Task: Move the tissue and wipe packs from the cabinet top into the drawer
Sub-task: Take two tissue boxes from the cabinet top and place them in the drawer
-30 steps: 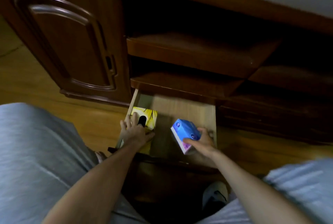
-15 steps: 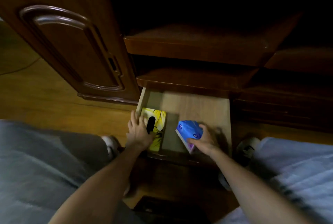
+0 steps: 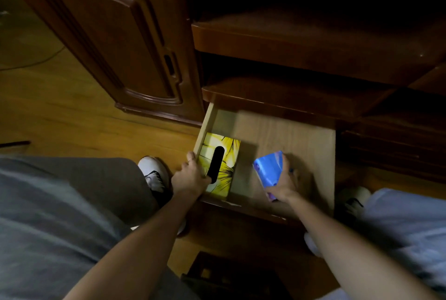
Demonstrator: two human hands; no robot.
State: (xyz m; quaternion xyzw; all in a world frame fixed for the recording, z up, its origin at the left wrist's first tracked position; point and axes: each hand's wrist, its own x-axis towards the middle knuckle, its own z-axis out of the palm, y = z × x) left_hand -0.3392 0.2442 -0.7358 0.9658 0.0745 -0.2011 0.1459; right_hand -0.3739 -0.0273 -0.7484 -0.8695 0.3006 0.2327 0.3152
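yellow tissue box (image 3: pixel 223 155) against drawer (image 3: pixel 299 135) left wall | right hand (image 3: pixel 283 185) holds blue pack (image 3: pixel 269 169)

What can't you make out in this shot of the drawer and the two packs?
Head view, the only one:
- Cabinet top: cut off by the upper edge.
- Drawer back: hidden under the shelf.
- Blue pack print: blurred; near end hidden by the right hand.
- Yellow box near corner: covered by the left hand.

In the open drawer (image 3: pixel 301 135), the tissue box (image 3: pixel 223 152) lies at the left wall; the wipe pack (image 3: pixel 269 168) is to its right, apart.
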